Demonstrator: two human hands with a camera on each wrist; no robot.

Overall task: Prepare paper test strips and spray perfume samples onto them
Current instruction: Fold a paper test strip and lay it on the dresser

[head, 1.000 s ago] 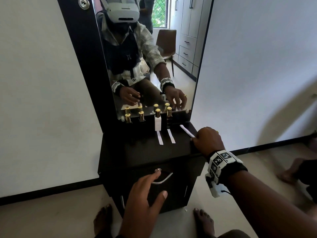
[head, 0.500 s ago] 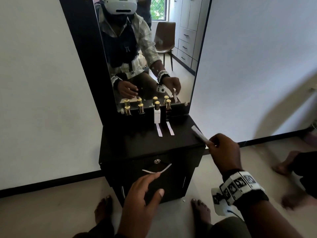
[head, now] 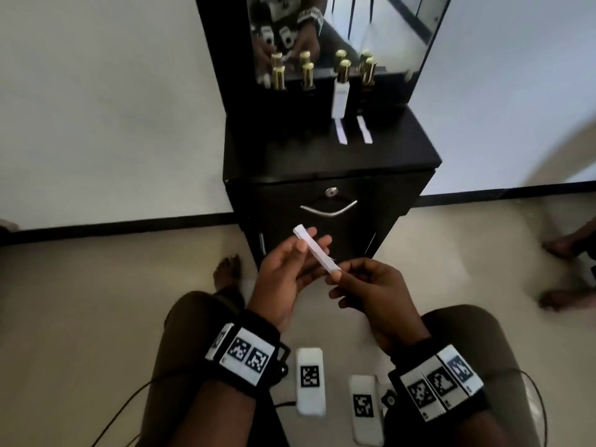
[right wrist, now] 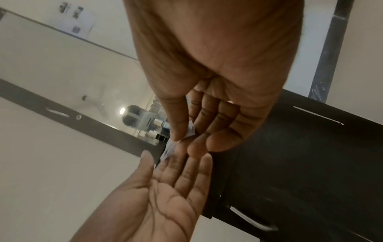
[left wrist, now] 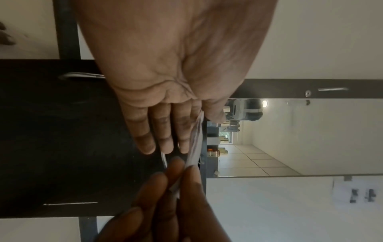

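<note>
A: What is the left hand point(head: 283, 272) doing?

B: It is lying open, palm up, straight fingers cradling the narrow white folded paper strip point(head: 317, 250) in the air before the black cabinet's point(head: 322, 162) front edge.

A: And the right hand point(head: 371, 291)?

B: It is pinching the strip's near end between thumb and fingertips.

A: How is it likely handling?

B: Featherlight, thin, easily creased, I'd judge; holding it by the ends is safest. Two flat white strips point(head: 353, 132) are lying near the top's back edge, below gold-capped perfume bottles point(head: 342, 88).

Right hand point(head: 371, 295) pinches the paper strip point(head: 317, 253) laid across the left hand point(head: 287, 272), before the black cabinet point(head: 322, 175).
</note>
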